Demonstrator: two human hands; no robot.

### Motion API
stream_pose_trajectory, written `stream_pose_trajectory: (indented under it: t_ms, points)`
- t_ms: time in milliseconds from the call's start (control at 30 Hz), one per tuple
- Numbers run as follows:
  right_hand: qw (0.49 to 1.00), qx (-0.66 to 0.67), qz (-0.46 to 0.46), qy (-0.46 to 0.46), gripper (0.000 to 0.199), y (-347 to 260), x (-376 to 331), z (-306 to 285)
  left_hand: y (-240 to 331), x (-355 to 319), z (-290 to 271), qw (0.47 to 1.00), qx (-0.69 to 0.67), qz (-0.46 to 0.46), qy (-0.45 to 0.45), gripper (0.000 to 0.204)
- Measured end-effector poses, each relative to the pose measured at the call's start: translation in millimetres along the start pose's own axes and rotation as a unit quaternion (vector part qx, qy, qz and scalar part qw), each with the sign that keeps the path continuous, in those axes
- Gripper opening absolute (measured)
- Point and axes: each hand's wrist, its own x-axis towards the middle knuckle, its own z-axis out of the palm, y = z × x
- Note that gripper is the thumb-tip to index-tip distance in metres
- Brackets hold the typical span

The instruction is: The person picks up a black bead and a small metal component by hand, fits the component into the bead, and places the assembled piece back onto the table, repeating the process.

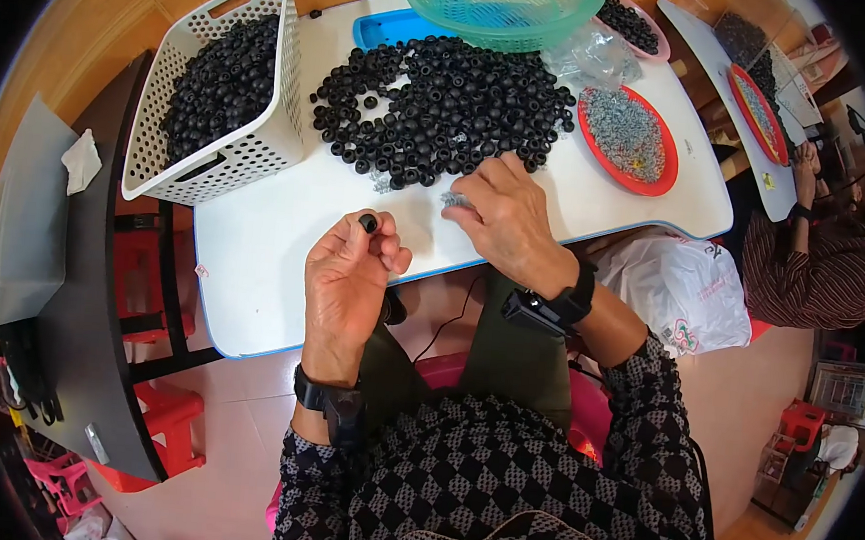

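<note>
My left hand (350, 269) is raised over the front edge of the white table, palm up. Its thumb and fingers pinch one black bead-like ring (368, 223) with a hole in it. At the near edge of a spread pile of the same black rings (464, 102), my right hand (508, 220) is curled with its back up. Small silver metal pieces (454, 200) show between its thumb and fingers; their exact kind is too small to tell. The right fingertips reach the rings and are partly hidden. A few more silver pieces (383, 181) lie beside the pile.
A white perforated basket (288, 109) of black rings stands left on the table (251, 287). At right lies a red plate (649, 185) of silver pieces. Behind are a green colander (441, 5), a blue tray (379, 31) and clear plastic bags (598, 56). Another person (804, 261) sits at right.
</note>
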Motion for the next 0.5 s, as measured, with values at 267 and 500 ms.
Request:
stream_pose_trajectory:
  t_ms: [267, 500]
  points:
    - [0.998, -0.013, -0.009, 0.066, 0.024, 2.1, 17.7, 16.1, 14.8, 0.0, -6.3, 1.0, -0.003, 0.008, 0.031, 0.023]
    - [0.999, -0.001, -0.022, 0.024, 0.027, -18.0, 25.7, 24.1, 15.1, 3.6, -19.9, 1.0, -0.012, 0.019, 0.019, 0.024]
